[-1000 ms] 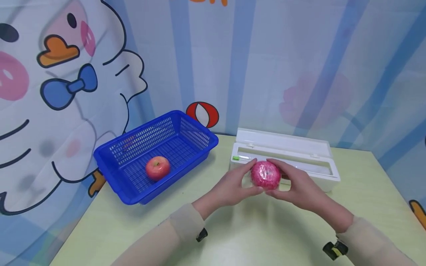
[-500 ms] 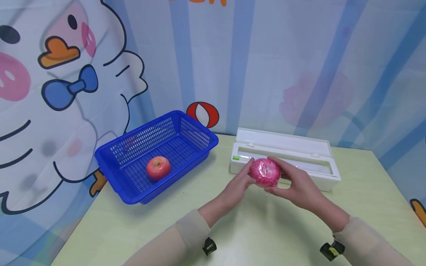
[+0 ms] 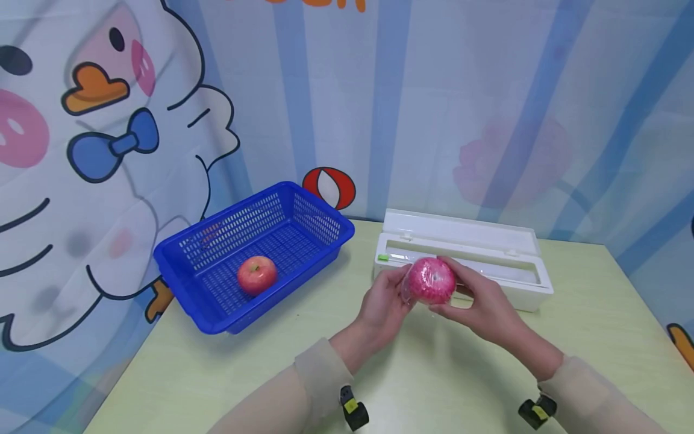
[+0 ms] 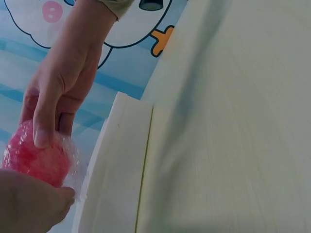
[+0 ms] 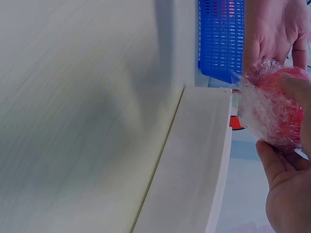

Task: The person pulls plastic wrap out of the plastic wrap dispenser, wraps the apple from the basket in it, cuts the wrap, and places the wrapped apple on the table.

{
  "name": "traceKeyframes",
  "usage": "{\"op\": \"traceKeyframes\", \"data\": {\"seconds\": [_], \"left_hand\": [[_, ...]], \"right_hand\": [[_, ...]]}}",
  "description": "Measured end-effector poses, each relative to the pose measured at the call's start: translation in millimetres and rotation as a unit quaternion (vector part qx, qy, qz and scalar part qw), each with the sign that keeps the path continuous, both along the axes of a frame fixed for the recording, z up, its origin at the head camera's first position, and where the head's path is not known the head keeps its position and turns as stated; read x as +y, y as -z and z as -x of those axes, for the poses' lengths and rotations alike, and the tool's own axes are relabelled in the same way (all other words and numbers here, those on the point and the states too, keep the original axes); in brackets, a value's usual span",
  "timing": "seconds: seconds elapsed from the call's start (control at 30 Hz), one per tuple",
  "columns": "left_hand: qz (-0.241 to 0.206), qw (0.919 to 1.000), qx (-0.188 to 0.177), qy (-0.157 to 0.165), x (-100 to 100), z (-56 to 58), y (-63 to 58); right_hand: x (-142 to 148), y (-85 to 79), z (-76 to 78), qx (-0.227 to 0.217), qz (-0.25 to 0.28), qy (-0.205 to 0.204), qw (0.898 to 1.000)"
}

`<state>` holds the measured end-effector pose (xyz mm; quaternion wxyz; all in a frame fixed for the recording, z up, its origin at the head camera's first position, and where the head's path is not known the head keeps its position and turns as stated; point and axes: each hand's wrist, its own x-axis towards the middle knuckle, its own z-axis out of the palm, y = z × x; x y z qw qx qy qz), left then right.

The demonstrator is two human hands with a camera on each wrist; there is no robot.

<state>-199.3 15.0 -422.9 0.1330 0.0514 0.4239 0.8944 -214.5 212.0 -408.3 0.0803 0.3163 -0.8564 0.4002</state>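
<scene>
A red apple [image 3: 432, 281] wrapped in clear cling film [image 5: 260, 114] is held above the table, in front of a white dispenser box. My right hand [image 3: 490, 307] grips its right side, thumb in front and fingers behind. On the other side my left hand [image 3: 379, 304] lies against the film with its palm turned up and its fingers fairly straight. Bunched film sticks out on the underside in the right wrist view. The left wrist view shows the apple [image 4: 36, 155] between both hands, partly covered by the nearer one.
A blue plastic basket [image 3: 309, 238] stands at the left with another red apple [image 3: 257, 275] in it. Behind the hands is the white cling film dispenser [image 3: 520, 295], lid up, with a green slider [image 3: 383, 258]. A printed curtain [image 3: 423, 120] hangs behind the table [image 3: 434, 386].
My left hand has let go of its thumb-and-finger hold, moved slightly and turned palm up against the film. The wrapped apple has tilted a little; the right hand keeps its grip.
</scene>
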Motion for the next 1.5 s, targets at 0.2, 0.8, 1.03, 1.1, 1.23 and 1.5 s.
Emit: {"op": "traceKeyframes", "data": {"seconds": [0.2,0.8,1.03,1.1,1.23,1.5], "left_hand": [[-0.001,0.9994,-0.022,-0.027,8.6,-1.0,-6.0],[0.040,0.9974,-0.057,-0.018,-4.3,0.7,-1.3],[0.060,0.9941,-0.088,-0.022,-3.4,-3.5,3.4],[0.068,0.9934,-0.090,-0.021,-3.5,-4.6,5.8],[0.056,0.9933,-0.100,-0.016,-3.9,-7.0,9.4],[-0.002,0.9946,-0.103,-0.006,-9.4,-8.1,10.3]], "right_hand": [[-4.3,6.4,-1.4,0.011,0.012,0.012,1.000],[-12.6,4.3,1.2,-0.001,0.020,-0.009,1.000],[-18.2,8.5,2.1,-0.012,0.014,-0.015,1.000],[-18.8,10.0,2.5,-0.012,0.014,-0.017,1.000],[-20.0,11.4,2.7,-0.013,0.016,-0.020,1.000],[-19.4,14.6,1.1,-0.010,0.010,-0.025,1.000]]}}
